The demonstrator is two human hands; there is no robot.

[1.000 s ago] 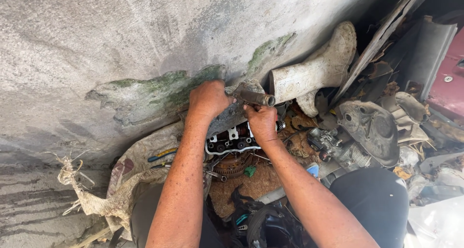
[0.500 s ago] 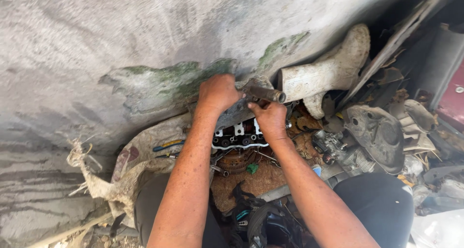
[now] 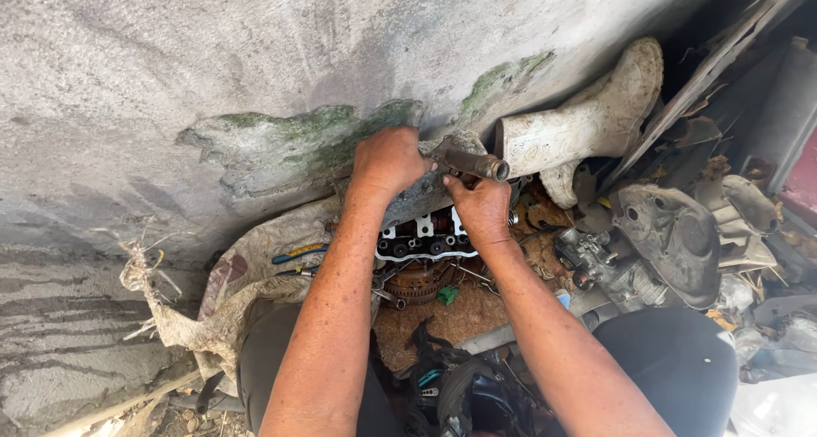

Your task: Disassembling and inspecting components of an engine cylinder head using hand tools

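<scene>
Biggest thing here is the rough grey concrete wall (image 3: 255, 71), with a green mossy patch (image 3: 306, 139) low down on it. I'll place everything else off the engine cylinder head (image 3: 423, 233), the grimy metal block sitting at the foot of that wall, roughly mid-shot.

Left of the cylinder head there's a dirty woven sack (image 3: 230, 292) spread on the ground, frayed at its far edge, with a blue-handled tool (image 3: 298, 253) lying on it. Up and to the right of the head a worn whitish rubber boot (image 3: 587, 122) lies on its side against the wall. Further right is a dented grey metal cover (image 3: 672, 241) in a heap of scrap parts. Just below the head sits a rusty round gear-like part (image 3: 419, 282), with a little green bit (image 3: 447, 295) beside it.

Now the hands. The left hand (image 3: 387, 160) is clamped over the top left edge of the cylinder head, fingers curled tight on it. The right hand (image 3: 481, 209) is closed around a short dark metal cylinder tool (image 3: 472, 162), which pokes out above the head's upper right corner, its open end facing right. The two hands are close, just apart.
</scene>
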